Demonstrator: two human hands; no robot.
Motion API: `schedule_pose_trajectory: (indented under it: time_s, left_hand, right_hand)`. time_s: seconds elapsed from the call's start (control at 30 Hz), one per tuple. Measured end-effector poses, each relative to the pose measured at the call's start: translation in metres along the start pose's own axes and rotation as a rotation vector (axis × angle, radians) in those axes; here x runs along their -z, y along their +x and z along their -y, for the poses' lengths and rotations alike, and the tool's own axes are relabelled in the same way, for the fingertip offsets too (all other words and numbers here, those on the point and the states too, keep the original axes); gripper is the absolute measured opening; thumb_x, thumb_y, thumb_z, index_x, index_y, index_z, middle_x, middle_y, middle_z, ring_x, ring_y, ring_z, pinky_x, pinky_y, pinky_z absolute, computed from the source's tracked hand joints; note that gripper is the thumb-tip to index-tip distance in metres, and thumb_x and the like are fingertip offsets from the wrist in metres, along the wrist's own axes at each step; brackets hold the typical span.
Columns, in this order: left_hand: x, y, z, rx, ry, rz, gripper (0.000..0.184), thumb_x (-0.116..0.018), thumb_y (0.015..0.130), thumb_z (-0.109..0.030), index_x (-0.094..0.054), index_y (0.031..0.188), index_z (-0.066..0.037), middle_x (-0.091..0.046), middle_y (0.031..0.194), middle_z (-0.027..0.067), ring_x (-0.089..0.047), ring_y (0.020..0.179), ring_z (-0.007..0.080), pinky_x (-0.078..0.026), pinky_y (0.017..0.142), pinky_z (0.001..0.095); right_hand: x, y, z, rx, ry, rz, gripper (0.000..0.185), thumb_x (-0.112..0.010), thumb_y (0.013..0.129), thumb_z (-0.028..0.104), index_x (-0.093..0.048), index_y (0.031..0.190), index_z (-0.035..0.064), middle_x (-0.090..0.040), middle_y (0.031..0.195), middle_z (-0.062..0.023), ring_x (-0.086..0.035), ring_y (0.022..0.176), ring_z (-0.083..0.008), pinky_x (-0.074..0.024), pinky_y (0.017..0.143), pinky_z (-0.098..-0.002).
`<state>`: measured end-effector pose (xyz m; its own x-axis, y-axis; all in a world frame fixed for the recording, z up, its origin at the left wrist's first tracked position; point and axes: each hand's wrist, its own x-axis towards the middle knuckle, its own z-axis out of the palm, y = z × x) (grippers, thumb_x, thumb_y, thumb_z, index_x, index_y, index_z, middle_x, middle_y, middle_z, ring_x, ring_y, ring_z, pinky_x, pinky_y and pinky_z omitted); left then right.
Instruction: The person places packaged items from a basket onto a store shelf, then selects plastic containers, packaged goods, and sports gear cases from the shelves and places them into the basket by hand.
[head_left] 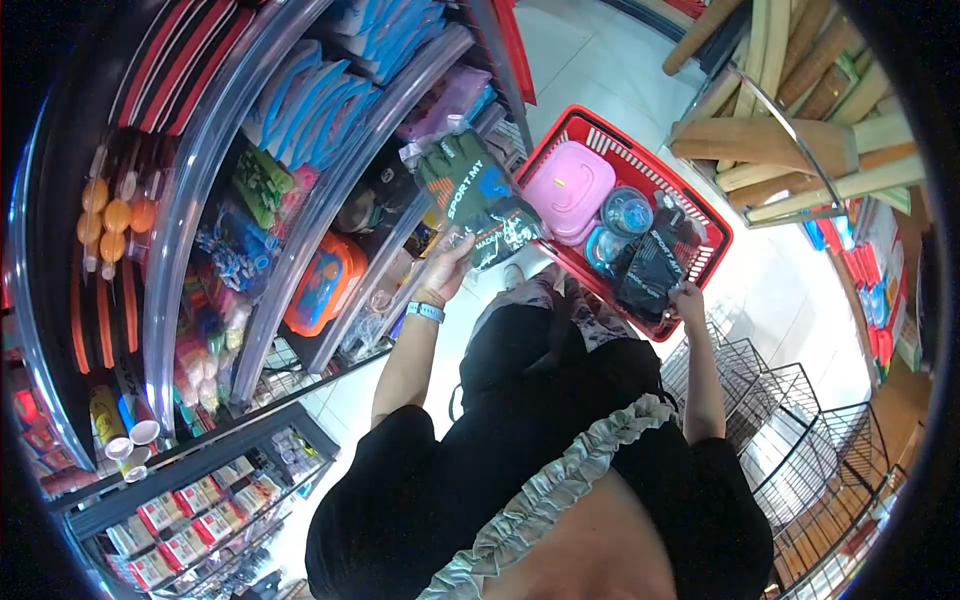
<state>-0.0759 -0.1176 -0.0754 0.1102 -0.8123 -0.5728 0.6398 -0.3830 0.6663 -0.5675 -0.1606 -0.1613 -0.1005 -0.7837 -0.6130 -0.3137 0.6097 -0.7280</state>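
Observation:
My left hand [450, 266] grips the lower edge of a clear packet of dark green gloves [463, 178] lettered SPORT.MY, held up between the shelves and a red basket [719, 236]. At the basket's near right corner, my right hand [688, 301] has its fingers closed at the edge of a packet of black gloves [652, 262] with similar lettering. That packet lies inside the basket, partly over the other contents. Beside it are a pink lidded plastic box [570, 190] and round clear containers with blue parts [627, 211].
Shelves with clear front strips [270, 200] fill the left, holding blue-handled items [310, 105] and an orange-and-blue box [328, 284]. Wooden bats or handles [790, 140] stick out at upper right. Black wire baskets [790, 420] stand at lower right. Pale floor tiles [570, 50] run between.

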Motion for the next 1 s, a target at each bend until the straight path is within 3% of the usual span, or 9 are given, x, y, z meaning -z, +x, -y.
schedule_pose_trajectory:
  time_s: [0.13, 0.27, 0.4, 0.43, 0.6, 0.63, 0.83, 0.9, 1.0]
  left_hand:
    - [0.004, -0.014, -0.035, -0.084, 0.006, -0.063, 0.022, -0.066, 0.085, -0.009, -0.059, 0.105, -0.013, -0.058, 0.093, -0.0064, -0.050, 0.082, 0.0038, -0.036, 0.069, 0.0186]
    - [0.046, -0.003, -0.064, -0.126, 0.001, -0.113, 0.024, -0.065, 0.084, -0.008, -0.059, 0.107, -0.013, -0.060, 0.092, -0.0055, -0.051, 0.077, 0.0039, -0.037, 0.067, 0.0191]
    - [0.099, 0.029, -0.089, -0.175, 0.020, -0.133, 0.018, -0.060, 0.089, -0.010, -0.056, 0.107, -0.011, -0.060, 0.101, -0.0016, -0.058, 0.091, 0.0104, -0.048, 0.081, 0.0268]
    - [0.099, 0.033, -0.098, -0.168, -0.038, -0.150, 0.021, -0.065, 0.085, -0.007, -0.059, 0.105, -0.012, -0.061, 0.091, -0.0033, -0.055, 0.082, 0.0063, -0.044, 0.068, 0.0225]
    - [0.162, 0.083, -0.121, -0.201, 0.007, -0.152, 0.022, -0.067, 0.085, -0.011, -0.059, 0.105, -0.016, -0.060, 0.095, -0.0019, -0.054, 0.080, 0.0088, -0.044, 0.059, 0.0247]
    - [0.165, 0.090, -0.127, -0.176, -0.012, -0.217, 0.023, -0.069, 0.082, -0.008, -0.061, 0.102, -0.017, -0.062, 0.099, 0.0001, -0.057, 0.088, 0.0156, -0.046, 0.073, 0.0300]
    - [0.250, 0.139, -0.124, -0.492, 1.455, -0.235, 0.037, -0.063, 0.084, -0.021, -0.057, 0.118, -0.008, -0.057, 0.112, 0.0117, -0.052, 0.100, 0.0288, -0.045, 0.085, 0.0402]
    - [0.258, 0.149, -0.113, -0.600, 2.139, -0.362, 0.045, -0.057, 0.088, -0.027, -0.050, 0.128, -0.006, -0.049, 0.133, 0.0118, -0.043, 0.121, 0.0270, -0.042, 0.092, 0.0370]
    - [0.240, 0.145, -0.117, -0.597, 2.146, -0.462, 0.046, -0.056, 0.088, -0.029, -0.049, 0.128, -0.005, -0.048, 0.133, 0.0124, -0.043, 0.122, 0.0275, -0.042, 0.093, 0.0375]
  right_hand:
    - [0.010, -0.013, 0.030, 0.121, 0.124, -0.065, 0.004, -0.060, 0.084, 0.010, -0.056, 0.083, 0.0087, -0.055, 0.069, 0.0015, -0.053, 0.056, -0.0076, -0.0425, 0.049, -0.0214]
    - [0.027, -0.017, 0.060, 0.111, 0.071, -0.107, 0.004, -0.056, 0.085, 0.009, -0.058, 0.083, 0.0114, -0.059, 0.075, 0.0027, -0.055, 0.068, -0.0061, -0.0426, 0.056, -0.0229]
    - [0.031, -0.056, 0.130, 0.264, 0.142, 0.055, 0.007, -0.055, 0.087, 0.006, -0.056, 0.083, 0.0119, -0.053, 0.076, 0.0066, -0.045, 0.065, -0.0038, -0.0352, 0.059, -0.0193]
    - [0.026, -0.068, 0.152, 0.285, 0.161, 0.062, 0.008, -0.055, 0.088, 0.006, -0.055, 0.083, 0.0119, -0.051, 0.075, 0.0076, -0.043, 0.065, -0.0036, -0.0341, 0.059, -0.0190]
    - [-0.003, -0.091, 0.229, 0.330, 0.193, 0.139, 0.007, -0.059, 0.086, 0.008, -0.055, 0.091, 0.0073, -0.048, 0.073, 0.0061, -0.043, 0.065, -0.0046, -0.0327, 0.061, -0.0188]
    - [-0.013, -0.089, 0.237, 0.346, 0.172, 0.181, 0.008, -0.059, 0.086, 0.007, -0.055, 0.093, 0.0069, -0.048, 0.073, 0.0059, -0.042, 0.065, -0.0046, -0.0328, 0.060, -0.0190]
    - [-0.095, -0.054, 0.279, 0.412, 0.062, 0.455, 0.011, -0.060, 0.085, 0.009, -0.055, 0.094, 0.0057, -0.046, 0.072, 0.0058, -0.044, 0.065, -0.0040, -0.0345, 0.056, -0.0201]
    - [-0.134, -0.047, 0.301, 0.491, -0.147, 0.490, 0.010, -0.062, 0.085, 0.011, -0.055, 0.090, 0.0053, -0.045, 0.072, 0.0059, -0.043, 0.065, -0.0038, -0.0353, 0.058, -0.0202]
    - [-0.191, -0.020, 0.314, 0.551, -0.232, 0.626, 0.017, -0.062, 0.085, 0.011, -0.059, 0.100, 0.0036, -0.045, 0.076, 0.0043, -0.043, 0.071, -0.0047, -0.0371, 0.062, -0.0221]
